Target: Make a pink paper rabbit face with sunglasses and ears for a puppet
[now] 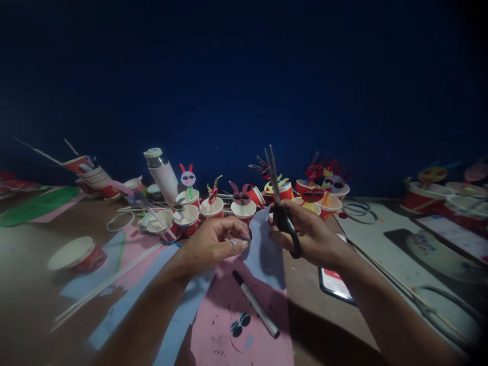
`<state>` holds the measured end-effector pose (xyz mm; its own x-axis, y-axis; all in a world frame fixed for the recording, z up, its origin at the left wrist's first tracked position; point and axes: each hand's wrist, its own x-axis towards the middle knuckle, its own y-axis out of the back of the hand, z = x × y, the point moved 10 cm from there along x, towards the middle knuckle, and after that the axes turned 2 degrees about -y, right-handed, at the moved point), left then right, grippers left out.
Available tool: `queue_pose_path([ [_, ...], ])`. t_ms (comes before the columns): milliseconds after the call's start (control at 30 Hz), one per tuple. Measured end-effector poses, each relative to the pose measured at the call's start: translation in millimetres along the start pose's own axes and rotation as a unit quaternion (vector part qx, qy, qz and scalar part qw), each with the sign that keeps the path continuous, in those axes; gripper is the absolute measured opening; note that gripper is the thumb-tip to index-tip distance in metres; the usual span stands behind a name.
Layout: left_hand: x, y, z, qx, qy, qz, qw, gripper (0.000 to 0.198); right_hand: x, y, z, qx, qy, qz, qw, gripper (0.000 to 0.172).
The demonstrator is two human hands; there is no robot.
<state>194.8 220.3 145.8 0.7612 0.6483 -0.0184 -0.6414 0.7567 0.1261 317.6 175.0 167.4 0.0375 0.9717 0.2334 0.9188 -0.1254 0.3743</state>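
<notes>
My right hand (310, 234) grips a pair of scissors (284, 223) by the black handles, with the narrow blades pointing up. My left hand (217, 239) is pinched closed on a small bluish paper piece (234, 242), mostly hidden by the fingers. Beneath my hands lies pink paper (213, 315) with a round outline and dark eyes drawn on it. A white marker (257, 307) with a dark cap rests across that sheet. Blue paper (263, 254) lies between my two hands, apart from the scissors' blades.
Paper cups (244, 209) with paper-cut faces stand along the back. A white flask (162, 175) rises behind them at left. Another cup (72, 254), thin white sticks (107, 284) and a green paper shape (41, 206) lie left. Under my right forearm is a phone (335, 284).
</notes>
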Motion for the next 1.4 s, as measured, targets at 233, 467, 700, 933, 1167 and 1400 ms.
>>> queue_pose_path([
  [233,1.9,-4.7,-10.6,-0.011,0.036,-0.017,0.999,0.013,-0.9,4.9,2.0,-0.008,0.009,0.002,1.000,0.019],
  [467,0.4,-0.5,-5.1,-0.040,0.020,-0.023,0.999,0.009,-0.7,17.8,0.3,0.013,0.003,0.027,1.000,0.025],
  [700,8.3,-1.8,-32.8,-0.042,0.092,-0.010,0.995,0.017,-1.9,13.8,-3.6,0.003,0.024,0.004,1.000,0.027],
  [933,4.5,-18.6,-28.9,0.039,0.087,-0.070,0.993,0.026,-3.7,11.9,-2.1,-0.021,0.041,-0.005,0.999,0.031],
  [1167,5.9,-30.5,-29.3,0.080,0.046,-0.120,0.988,0.016,-4.0,0.2,-2.4,-0.011,0.023,-0.009,1.000,0.034],
  [1400,9.3,15.7,-24.4,-0.144,0.048,0.072,0.986,0.025,-12.8,39.7,-21.0,0.024,0.048,0.165,0.985,0.034],
])
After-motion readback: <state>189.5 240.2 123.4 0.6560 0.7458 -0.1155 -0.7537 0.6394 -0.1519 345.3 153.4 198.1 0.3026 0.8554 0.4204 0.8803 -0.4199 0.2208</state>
